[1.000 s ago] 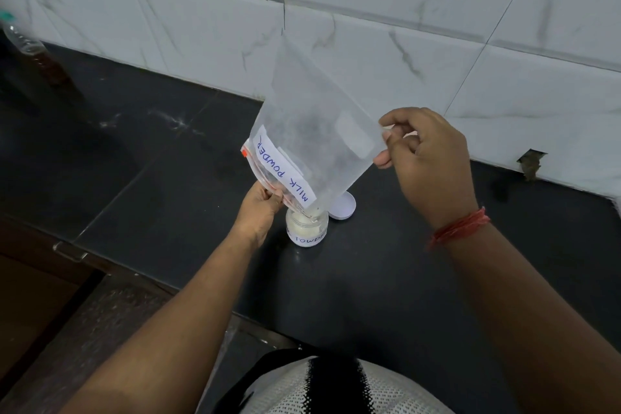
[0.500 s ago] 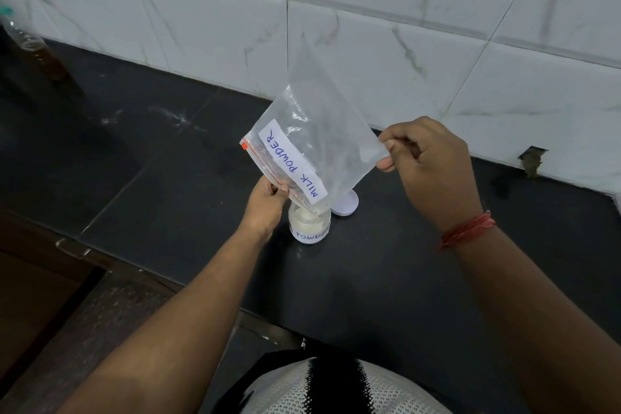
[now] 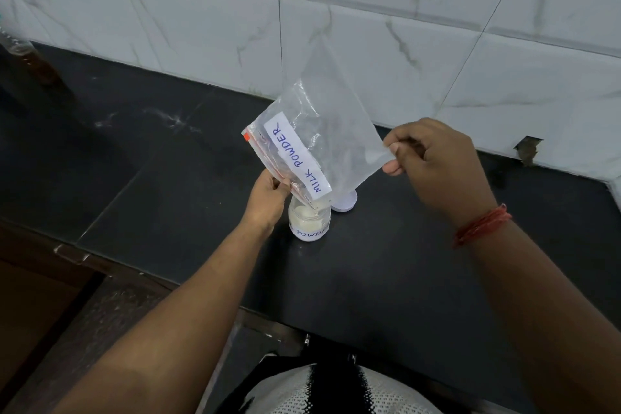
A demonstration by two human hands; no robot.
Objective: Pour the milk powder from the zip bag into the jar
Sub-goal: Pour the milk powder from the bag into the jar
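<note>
A clear zip bag [image 3: 322, 134] with a white label reading MILK POWDER hangs upside down and tilted over a small glass jar [image 3: 309, 223]. The bag's open mouth corner reaches into the jar's opening, where white powder lies. My left hand [image 3: 268, 198] pinches the bag's zip edge just left of the jar. My right hand [image 3: 433, 165] pinches the bag's raised bottom corner, higher and to the right. The bag looks almost empty, with a thin film of powder inside. The jar stands upright on the black counter [image 3: 369, 279] and bears a label ending in POWDER.
The jar's white lid [image 3: 344, 205] lies flat on the counter just behind the jar to the right. A bottle with brown liquid [image 3: 23, 57] stands at the far left. A white marble-tiled wall [image 3: 437, 44] backs the counter. The counter's front edge runs near my body.
The bag has sunk lower and tilted flatter, its label now more in view. My right hand has moved down with the bottom corner; my left hand stays at the jar.
</note>
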